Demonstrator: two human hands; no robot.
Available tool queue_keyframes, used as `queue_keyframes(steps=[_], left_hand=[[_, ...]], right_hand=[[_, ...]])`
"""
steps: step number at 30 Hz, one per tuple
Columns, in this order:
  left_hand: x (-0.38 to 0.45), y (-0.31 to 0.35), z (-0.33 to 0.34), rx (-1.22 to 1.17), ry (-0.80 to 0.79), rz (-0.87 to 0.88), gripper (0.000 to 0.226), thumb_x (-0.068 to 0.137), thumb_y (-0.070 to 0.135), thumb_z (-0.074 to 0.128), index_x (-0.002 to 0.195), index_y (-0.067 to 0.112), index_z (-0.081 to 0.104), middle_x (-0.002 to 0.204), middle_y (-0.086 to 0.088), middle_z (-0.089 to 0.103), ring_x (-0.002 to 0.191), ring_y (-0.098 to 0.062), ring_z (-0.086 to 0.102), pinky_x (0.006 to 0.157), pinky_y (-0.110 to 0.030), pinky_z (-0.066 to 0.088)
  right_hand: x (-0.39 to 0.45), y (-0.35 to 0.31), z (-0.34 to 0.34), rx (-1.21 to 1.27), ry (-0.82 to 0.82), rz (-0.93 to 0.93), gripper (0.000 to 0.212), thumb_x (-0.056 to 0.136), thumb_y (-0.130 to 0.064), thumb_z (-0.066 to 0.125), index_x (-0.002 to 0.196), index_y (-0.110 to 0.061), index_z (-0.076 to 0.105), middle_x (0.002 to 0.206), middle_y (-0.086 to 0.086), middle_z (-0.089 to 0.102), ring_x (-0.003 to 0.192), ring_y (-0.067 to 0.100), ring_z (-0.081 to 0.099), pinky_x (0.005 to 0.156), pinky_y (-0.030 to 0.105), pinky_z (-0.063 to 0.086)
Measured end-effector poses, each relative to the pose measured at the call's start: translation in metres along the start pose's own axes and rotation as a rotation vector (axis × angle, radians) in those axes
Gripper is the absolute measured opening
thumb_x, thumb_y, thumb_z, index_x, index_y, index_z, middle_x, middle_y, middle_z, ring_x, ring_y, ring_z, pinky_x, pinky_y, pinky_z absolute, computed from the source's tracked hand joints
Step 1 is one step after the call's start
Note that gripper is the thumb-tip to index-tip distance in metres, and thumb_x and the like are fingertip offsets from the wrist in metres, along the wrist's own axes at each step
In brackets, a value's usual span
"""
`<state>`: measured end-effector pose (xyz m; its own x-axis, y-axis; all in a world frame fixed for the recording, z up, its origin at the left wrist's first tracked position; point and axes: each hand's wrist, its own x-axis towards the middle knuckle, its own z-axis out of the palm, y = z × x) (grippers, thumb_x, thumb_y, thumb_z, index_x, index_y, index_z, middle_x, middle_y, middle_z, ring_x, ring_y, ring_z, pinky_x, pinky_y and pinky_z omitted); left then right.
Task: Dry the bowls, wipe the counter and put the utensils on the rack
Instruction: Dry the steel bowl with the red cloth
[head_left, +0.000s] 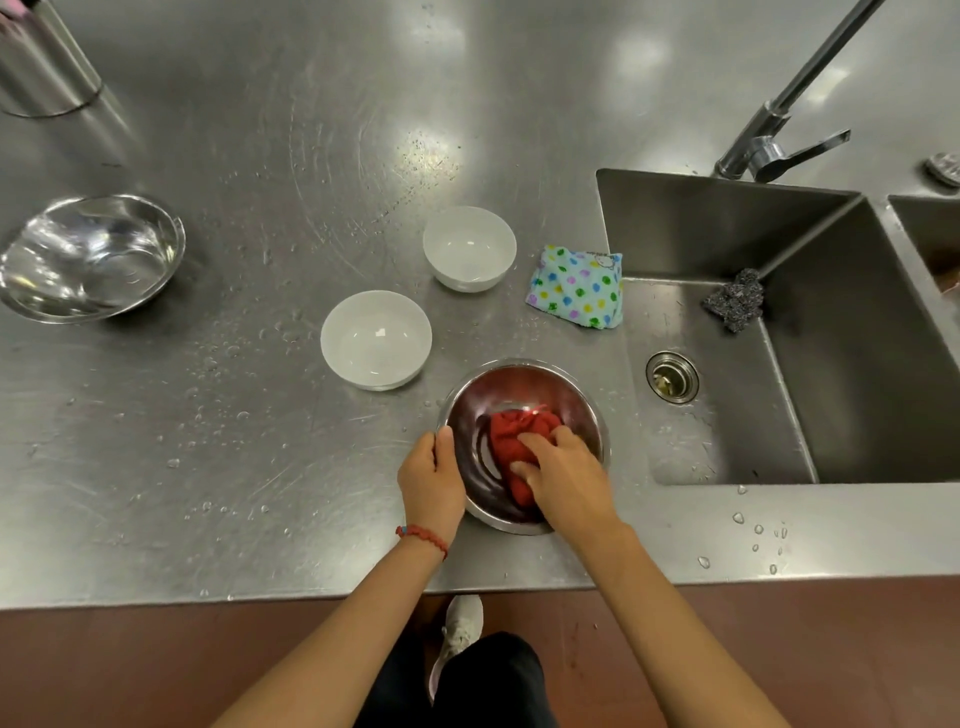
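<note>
A bunched red cloth (514, 441) is pressed into the bottom of a small steel bowl (566, 400) by the right hand (563, 475), whose fingers are curled over the cloth and grip it from above. The near-left rim of the same bowl is clasped by the left hand (431, 480), with the thumb laid along the rim's edge and the fingers wrapped round the outer wall; a red beaded bracelet (422, 536) is worn on that wrist. The steel bowl is set on the wet stainless counter (234, 467), close to its front edge and just left of the sink (779, 364). Just beyond the steel bowl to its left, a white ceramic bowl (376, 340) is stood upright, and a second white bowl (469, 248) is placed farther back, apart from the first. A polka-dot cloth (575, 286) is laid folded behind the steel bowl, right at the sink's left edge. Well to the left of the steel bowl, a larger steel mixing bowl (88, 257) is stood near the counter's left end, and a tall metal cylinder (44, 62) is seen beyond it at the far-left corner. Inside the sink, a dark scouring pad (735, 300) is lodged against the right wall, the round drain (672, 376) is seen in the floor, and a faucet (779, 124) is mounted behind the basin. Water droplets are scattered across the counter around the bowls and along the front lip to the right of the steel bowl.
</note>
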<state>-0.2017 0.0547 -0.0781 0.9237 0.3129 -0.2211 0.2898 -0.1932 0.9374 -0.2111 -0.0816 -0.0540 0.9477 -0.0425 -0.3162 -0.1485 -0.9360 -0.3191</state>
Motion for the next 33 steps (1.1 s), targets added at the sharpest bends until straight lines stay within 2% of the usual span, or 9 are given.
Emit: queue_keyframes(steps=[3,7,11,14,16,20,24,29,33], left_hand=[[-0.001,0.000,0.003,0.053,-0.053,0.012,0.043,0.095,0.018,0.042,0.052,0.018,0.036,0.050,0.003,0.035,0.049,-0.010,0.031,0.044,-0.014,0.031],[0.000,-0.002,0.002,0.042,-0.091,0.001,0.043,0.095,0.017,0.041,0.053,0.018,0.035,0.052,0.003,0.035,0.050,-0.011,0.031,0.045,-0.015,0.030],[0.003,0.003,0.002,0.019,-0.058,0.008,0.044,0.095,0.016,0.042,0.052,0.019,0.034,0.051,0.003,0.034,0.049,-0.009,0.030,0.043,-0.011,0.030],[0.007,0.005,0.002,0.017,-0.018,0.026,0.046,0.094,0.013,0.045,0.050,0.019,0.031,0.049,0.004,0.032,0.048,-0.009,0.027,0.042,-0.010,0.030],[0.009,0.005,0.005,0.023,-0.004,0.024,0.046,0.094,0.014,0.046,0.050,0.018,0.031,0.048,0.003,0.032,0.048,-0.009,0.027,0.042,-0.011,0.030],[0.006,0.002,0.009,0.068,-0.038,0.030,0.046,0.094,0.016,0.045,0.051,0.018,0.031,0.048,0.004,0.033,0.047,-0.009,0.029,0.043,-0.013,0.030],[0.005,-0.001,0.009,0.096,-0.107,0.033,0.042,0.095,0.018,0.043,0.054,0.018,0.036,0.050,0.004,0.038,0.049,-0.009,0.033,0.046,-0.013,0.032],[0.013,0.004,0.006,0.078,-0.114,0.028,0.043,0.095,0.018,0.043,0.053,0.017,0.032,0.050,0.003,0.032,0.049,-0.010,0.029,0.045,-0.017,0.027],[0.016,0.008,0.004,0.080,-0.050,0.066,0.047,0.094,0.014,0.046,0.050,0.019,0.029,0.049,0.003,0.031,0.048,-0.009,0.028,0.044,-0.012,0.030]], right_hand=[[-0.005,-0.007,0.006,0.174,-0.081,-0.067,0.034,0.086,-0.030,0.058,0.119,-0.024,0.060,0.119,0.008,0.055,0.106,0.028,0.054,0.087,0.033,0.042],[0.018,-0.022,0.008,0.229,0.081,-0.112,0.032,0.088,-0.023,0.056,0.119,-0.016,0.061,0.117,0.011,0.056,0.108,0.028,0.052,0.087,0.035,0.043],[0.037,-0.011,-0.005,-0.012,0.195,-0.045,0.032,0.093,-0.028,0.046,0.122,-0.017,0.055,0.114,0.012,0.052,0.108,0.029,0.048,0.082,0.040,0.046],[0.029,0.001,-0.012,-0.256,0.136,0.023,0.031,0.096,-0.029,0.041,0.120,-0.014,0.053,0.116,0.012,0.051,0.107,0.029,0.048,0.086,0.037,0.043],[0.016,0.005,-0.014,-0.280,0.040,0.031,0.029,0.094,-0.030,0.044,0.114,-0.013,0.057,0.117,0.012,0.053,0.106,0.029,0.050,0.085,0.037,0.043],[-0.005,0.001,-0.015,0.201,-0.212,-0.062,0.021,0.083,-0.028,0.062,0.102,-0.023,0.070,0.104,0.006,0.066,0.095,0.023,0.060,0.085,0.032,0.045],[0.002,-0.018,-0.003,0.421,-0.053,-0.051,0.021,0.081,-0.019,0.065,0.101,-0.019,0.071,0.101,0.009,0.066,0.093,0.024,0.059,0.085,0.028,0.043],[0.029,-0.017,-0.004,0.066,0.177,-0.001,0.034,0.093,-0.025,0.048,0.125,-0.016,0.055,0.121,0.013,0.053,0.112,0.029,0.047,0.086,0.038,0.043],[0.022,-0.001,-0.014,-0.242,0.151,0.088,0.028,0.097,-0.019,0.039,0.119,-0.011,0.054,0.118,0.013,0.051,0.109,0.029,0.046,0.087,0.036,0.042]])
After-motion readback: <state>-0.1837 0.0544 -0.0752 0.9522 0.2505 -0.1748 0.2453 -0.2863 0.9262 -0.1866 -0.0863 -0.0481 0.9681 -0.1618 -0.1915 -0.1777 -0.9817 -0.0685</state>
